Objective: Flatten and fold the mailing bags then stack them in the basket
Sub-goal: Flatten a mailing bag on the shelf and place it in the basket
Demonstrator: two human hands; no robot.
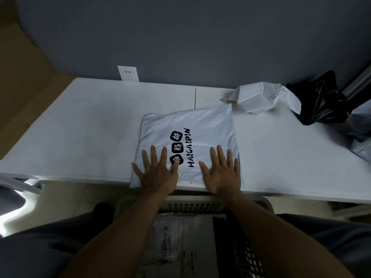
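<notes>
Both palms lie flat, fingers spread, gripping nothing: left hand and right hand press the white mailing bag down at the table edge. At two o'clock sit a crumpled white bag and a black bag — at six, the basket.

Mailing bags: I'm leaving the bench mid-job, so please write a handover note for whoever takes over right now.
Hands: left hand and right hand lie flat with fingers spread, pressing the printed white bag at the near edge of the table.
Done: flat bags lie in the basket below the table edge.
Left: fold the printed white bag and stack it. Then do the crumpled white bag, the black bag and the pale bag at far right.
</notes>
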